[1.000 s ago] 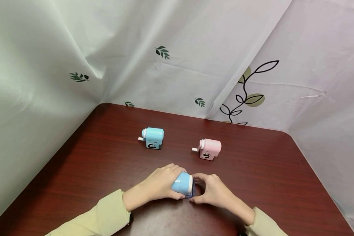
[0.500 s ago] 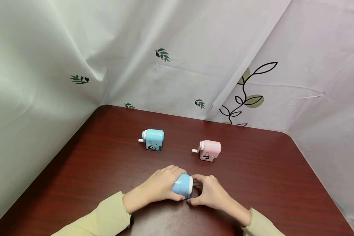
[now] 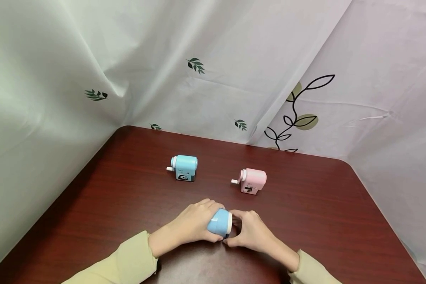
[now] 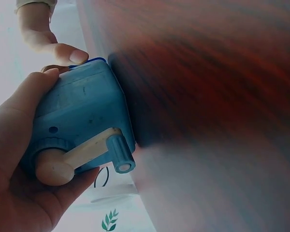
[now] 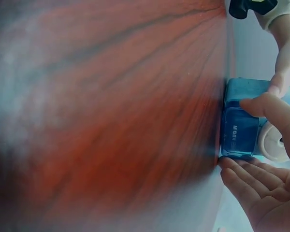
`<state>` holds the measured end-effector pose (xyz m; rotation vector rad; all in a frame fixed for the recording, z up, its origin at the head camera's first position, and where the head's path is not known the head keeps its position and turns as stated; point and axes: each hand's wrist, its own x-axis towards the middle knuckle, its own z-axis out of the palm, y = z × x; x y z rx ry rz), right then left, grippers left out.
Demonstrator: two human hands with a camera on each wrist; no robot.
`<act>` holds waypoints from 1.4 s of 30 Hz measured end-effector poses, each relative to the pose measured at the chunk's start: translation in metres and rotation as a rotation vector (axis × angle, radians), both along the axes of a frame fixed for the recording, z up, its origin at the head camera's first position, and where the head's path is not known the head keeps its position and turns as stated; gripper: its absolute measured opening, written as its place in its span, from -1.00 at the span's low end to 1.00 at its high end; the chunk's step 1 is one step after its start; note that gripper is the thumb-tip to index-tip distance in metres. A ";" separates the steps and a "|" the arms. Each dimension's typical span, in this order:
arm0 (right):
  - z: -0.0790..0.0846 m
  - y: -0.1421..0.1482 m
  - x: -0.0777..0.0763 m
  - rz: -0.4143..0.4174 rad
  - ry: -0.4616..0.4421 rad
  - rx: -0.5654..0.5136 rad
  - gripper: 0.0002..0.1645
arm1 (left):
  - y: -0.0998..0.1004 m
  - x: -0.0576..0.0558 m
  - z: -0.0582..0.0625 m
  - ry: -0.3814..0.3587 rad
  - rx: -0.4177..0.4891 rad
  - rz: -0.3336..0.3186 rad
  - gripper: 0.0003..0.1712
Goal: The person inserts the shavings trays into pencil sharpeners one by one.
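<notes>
A blue crank pencil sharpener (image 3: pixel 219 223) stands on the table near its front. My left hand (image 3: pixel 197 221) grips its body from the crank side, with thumb and fingers on opposite sides. The white crank with its blue knob (image 4: pixel 121 154) faces the left wrist camera. At the other end, my right hand (image 3: pixel 252 230) pinches the clear blue shavings drawer (image 5: pixel 240 133), thumb on one side and fingers on the other. The drawer sits in the lower part of the body, below the cream round ring (image 5: pixel 273 141). In the head view, my hands hide most of the drawer.
Farther back on the dark red table (image 3: pixel 135 157) stand a light blue pencil sharpener (image 3: pixel 185 167) and, to its right, a pink one (image 3: pixel 253 180). Both have their cranks pointing left. White leaf-print cloth (image 3: pixel 213 94) hangs behind and beside the table.
The shavings drawer, which stuck out to the right a second ago, has slid left into the sharpener. My right hand has shifted slightly left with it; my left hand stays in place.
</notes>
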<state>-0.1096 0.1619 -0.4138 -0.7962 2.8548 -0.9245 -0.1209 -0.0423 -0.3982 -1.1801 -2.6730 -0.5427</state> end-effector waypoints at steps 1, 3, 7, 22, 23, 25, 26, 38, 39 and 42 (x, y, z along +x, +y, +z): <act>0.000 0.000 0.000 0.000 0.004 0.001 -0.38 | 0.000 0.000 0.000 0.002 -0.002 0.000 -0.28; 0.000 -0.001 0.000 0.003 0.009 0.000 -0.37 | 0.000 0.000 0.000 0.006 -0.007 0.000 -0.28; 0.000 -0.001 -0.001 0.018 0.017 -0.008 -0.37 | 0.000 -0.001 -0.001 0.012 -0.014 0.000 -0.28; 0.000 -0.003 -0.002 0.041 -0.018 -0.043 -0.44 | 0.001 0.000 0.000 0.028 -0.015 0.007 -0.26; 0.000 -0.003 -0.003 0.039 -0.020 -0.043 -0.45 | 0.001 0.000 0.000 0.029 -0.015 0.007 -0.26; 0.000 -0.003 -0.003 0.034 -0.023 -0.041 -0.47 | 0.001 0.000 0.000 0.028 -0.012 0.007 -0.26; 0.000 -0.003 -0.003 0.033 -0.023 -0.039 -0.47 | 0.001 0.000 0.000 0.029 -0.012 0.007 -0.26; 0.001 -0.004 -0.004 0.027 0.019 -0.009 -0.45 | 0.001 -0.001 -0.001 0.041 0.000 0.001 -0.26; 0.001 -0.004 -0.004 0.026 0.021 -0.008 -0.45 | 0.001 0.000 -0.001 0.044 0.000 0.001 -0.26; 0.001 -0.005 -0.004 0.021 0.027 -0.005 -0.46 | 0.001 0.000 -0.001 0.051 0.004 0.001 -0.26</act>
